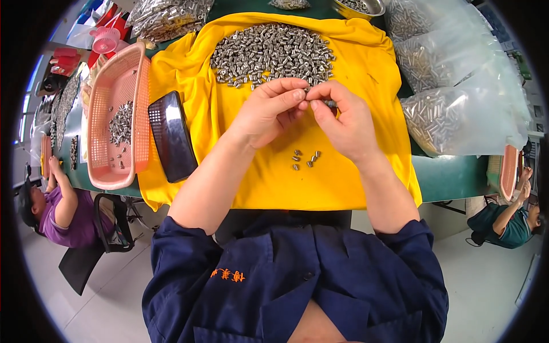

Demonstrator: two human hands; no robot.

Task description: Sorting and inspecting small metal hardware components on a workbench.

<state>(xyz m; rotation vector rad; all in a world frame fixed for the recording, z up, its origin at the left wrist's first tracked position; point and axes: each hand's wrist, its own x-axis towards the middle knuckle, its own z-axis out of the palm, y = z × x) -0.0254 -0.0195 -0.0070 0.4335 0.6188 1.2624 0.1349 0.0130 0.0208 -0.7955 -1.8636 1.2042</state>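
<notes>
My left hand [274, 108] and my right hand [346, 117] meet over a yellow cloth [257, 177]. Between their fingertips they pinch a small metal part [307, 90], mostly covered by the fingers. A short dark greenish piece [330, 103] shows between my right thumb and fingers; its kind is too hidden to tell. Just beyond the hands spreads a big pile of small silvery metal cylinders [274, 51]. Several more loose cylinders [310, 164] lie on the cloth nearer to me, below the hands.
On the left, a pink plastic basket [139, 114] holds some metal cylinders, beside a black phone [171, 137]. Clear bags of metal parts [434, 114] line the right side. A metal bowl [374, 8] stands at the back. Two people [63, 214] sit at far left and right.
</notes>
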